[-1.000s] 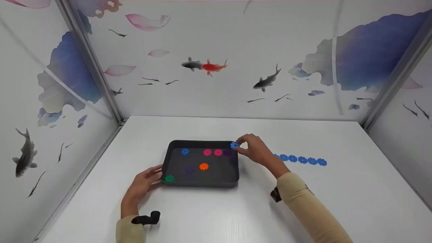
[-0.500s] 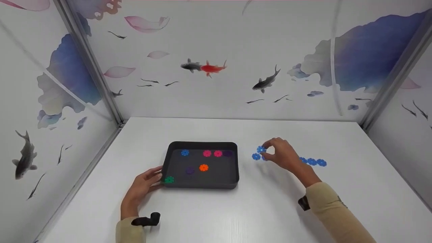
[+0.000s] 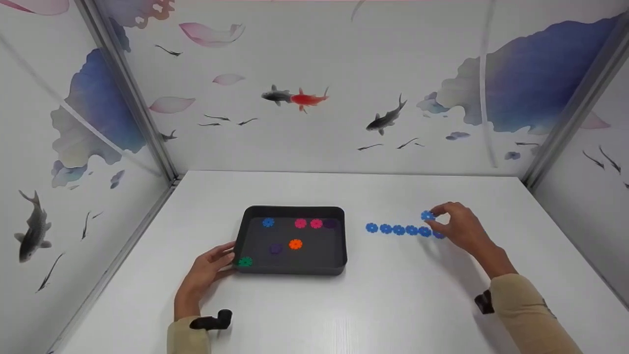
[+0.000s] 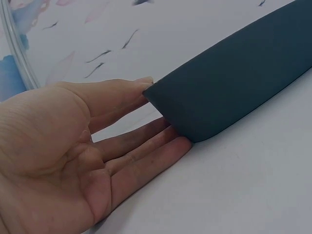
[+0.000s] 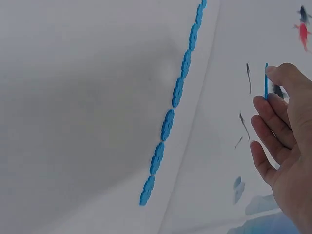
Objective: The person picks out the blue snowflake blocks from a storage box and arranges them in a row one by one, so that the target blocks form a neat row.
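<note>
My right hand [image 3: 464, 231] pinches a blue flower-shaped plastic disc [image 3: 427, 215] between thumb and fingers. It hovers above the right part of a row of blue flower-shaped discs [image 3: 398, 229] on the table. In the right wrist view the held disc [image 5: 266, 82] appears edge-on, apart from the row [image 5: 167, 125]. My left hand [image 3: 206, 273] touches the left side of a dark grey tray [image 3: 290, 270]. Its fingers lie fairly straight against the tray wall [image 4: 229, 83] in the left wrist view. The row's right end is hidden behind my right hand in the head view.
Inside the tray lie one blue disc [image 3: 268, 222], two pink discs [image 3: 300, 223], two purple discs [image 3: 275, 249], one orange disc [image 3: 295, 244] and one green disc [image 3: 245, 261]. Printed panels [image 3: 314, 142] enclose the white table [image 3: 304, 314].
My right hand has moved from the tray's right rim rightward along the row, carrying the blue disc. The left hand has stayed at the tray.
</note>
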A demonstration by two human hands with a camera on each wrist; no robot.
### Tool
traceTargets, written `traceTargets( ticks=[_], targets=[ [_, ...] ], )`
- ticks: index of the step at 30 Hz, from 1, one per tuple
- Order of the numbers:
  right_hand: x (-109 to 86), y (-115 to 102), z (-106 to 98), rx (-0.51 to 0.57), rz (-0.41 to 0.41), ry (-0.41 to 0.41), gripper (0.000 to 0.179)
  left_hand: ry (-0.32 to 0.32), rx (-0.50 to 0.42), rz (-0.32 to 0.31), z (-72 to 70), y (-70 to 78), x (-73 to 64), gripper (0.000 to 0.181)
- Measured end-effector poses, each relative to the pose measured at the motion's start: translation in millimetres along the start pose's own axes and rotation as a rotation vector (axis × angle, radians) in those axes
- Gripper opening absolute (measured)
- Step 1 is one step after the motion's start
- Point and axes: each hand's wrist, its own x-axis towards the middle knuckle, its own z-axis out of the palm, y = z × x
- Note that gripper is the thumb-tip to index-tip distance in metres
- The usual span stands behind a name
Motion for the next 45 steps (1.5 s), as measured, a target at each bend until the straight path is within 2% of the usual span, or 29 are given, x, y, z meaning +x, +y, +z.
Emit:
traceTargets(
  ticks=[8, 21, 26, 32, 38, 45],
  targets=[
    [-15.7, 36.6, -20.5, -0.011, 0.049, 0.041, 0.036, 0.004, -0.003, -0.011, -0.3, 0.5, -0.8, 0.050],
    [-34.7, 91.4, -36.8, -0.057, 0.180, -0.045, 0.046, 0.002, 0.008, -0.010, 0.3, 0.2, -0.2, 0.051],
    [-38.3, 102.1, -37.5, -0.038, 0.225, -0.067, 0.050, 0.021, 0.010, -0.020, -0.2, -0.3, 0.6, 0.050],
    [-41.7, 113.2, -35.2, -0.024, 0.277, -0.107, 0.051, 0.006, 0.003, -0.009, -0.3, -1.4, 0.5, 0.051],
    [-43.0, 118.0, -29.4, -0.012, 0.272, -0.112, 0.053, 0.005, -0.001, -0.005, -0.4, -2.1, 0.8, 0.050],
    [-42.9, 113.1, -25.3, 0.018, 0.269, -0.110, 0.054, 0.007, 0.002, 0.003, -0.9, -0.2, -2.3, 0.051]
  ],
)
